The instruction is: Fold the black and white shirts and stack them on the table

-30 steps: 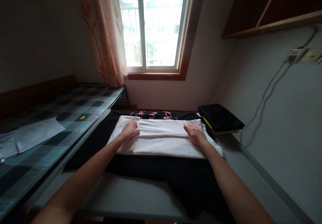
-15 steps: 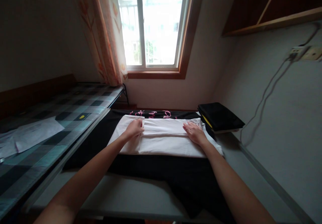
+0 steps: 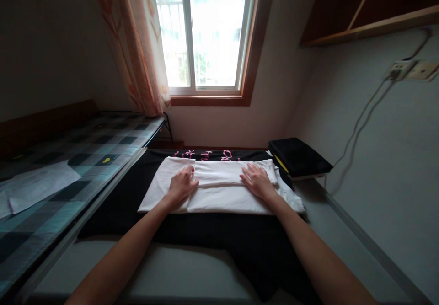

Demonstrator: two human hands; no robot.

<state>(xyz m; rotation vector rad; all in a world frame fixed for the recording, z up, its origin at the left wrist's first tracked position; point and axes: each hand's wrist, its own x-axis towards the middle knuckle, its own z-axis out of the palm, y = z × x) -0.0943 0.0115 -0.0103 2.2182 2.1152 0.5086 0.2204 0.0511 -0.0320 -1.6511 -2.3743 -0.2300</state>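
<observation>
A folded white garment (image 3: 216, 200), perhaps a shirt, lies across a spread black garment (image 3: 206, 229) with pink lettering along its far side. On the left part of the white cloth rests my left hand (image 3: 181, 185), fingers slightly bent beside the folded edge, gripping nothing that I can see. My right hand (image 3: 258, 180) lies flat on the right part, fingers spread over the upper fold. A loose white end of the cloth sticks out to the right of that hand.
A stack of folded dark clothes (image 3: 298, 156) sits at the right rear of the pale table (image 3: 171, 273). To the left is a checked mattress (image 3: 113, 136) with papers (image 3: 41, 184) on it. A cable (image 3: 358, 126) hangs down the right wall from a socket.
My left hand has let go of the fold's edge and settled flatter on the cloth. The right hand has slid a little left. The view has shifted slightly.
</observation>
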